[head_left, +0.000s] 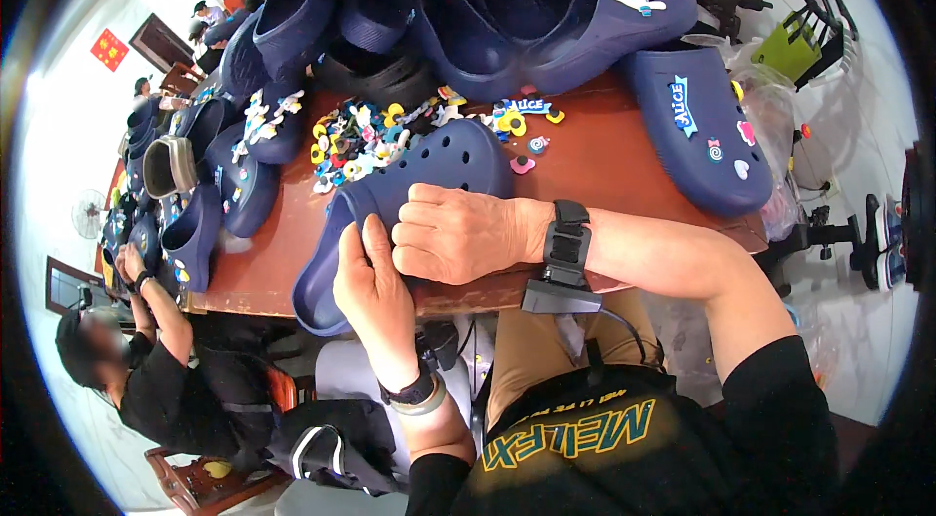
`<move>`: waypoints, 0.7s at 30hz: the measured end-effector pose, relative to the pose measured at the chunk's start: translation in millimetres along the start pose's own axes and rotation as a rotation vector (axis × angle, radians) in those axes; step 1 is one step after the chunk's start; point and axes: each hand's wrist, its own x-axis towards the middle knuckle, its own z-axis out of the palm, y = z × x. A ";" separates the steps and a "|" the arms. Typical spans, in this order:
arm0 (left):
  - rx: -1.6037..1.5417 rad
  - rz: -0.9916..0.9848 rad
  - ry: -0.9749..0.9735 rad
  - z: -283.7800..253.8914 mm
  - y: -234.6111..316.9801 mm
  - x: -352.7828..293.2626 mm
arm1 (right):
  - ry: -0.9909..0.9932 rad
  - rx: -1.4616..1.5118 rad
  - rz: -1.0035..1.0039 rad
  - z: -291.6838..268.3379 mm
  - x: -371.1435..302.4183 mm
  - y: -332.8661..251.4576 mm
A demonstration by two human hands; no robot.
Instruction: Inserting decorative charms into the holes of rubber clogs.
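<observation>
A navy clog (450,157) with round holes lies on its side in front of me, its toe pointing away to the right and its heel near the table edge. My left hand (375,272) grips the clog at its opening, thumb and fingers closed on the rim. My right hand (458,233) is curled into a fist against the clog's near side; its fingertips are hidden, so what they hold cannot be made out. No charms show on this clog's visible surface. Just beyond it is a pile of small colourful shoe charms (356,140), with a pink charm (523,165) lying apart.
A decorated navy clog (694,150) stands at the table's right. Stacked navy clogs (468,38) fill the far side, and more clogs (244,179) line the left of the brown table (585,140). A co-worker (161,360) sits at the left. Chairs and bags are near the table.
</observation>
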 end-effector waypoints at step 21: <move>0.131 0.043 0.231 -23.5 -12.8 -23.3 | -0.511 -0.265 0.802 -55.3 -48.1 90.1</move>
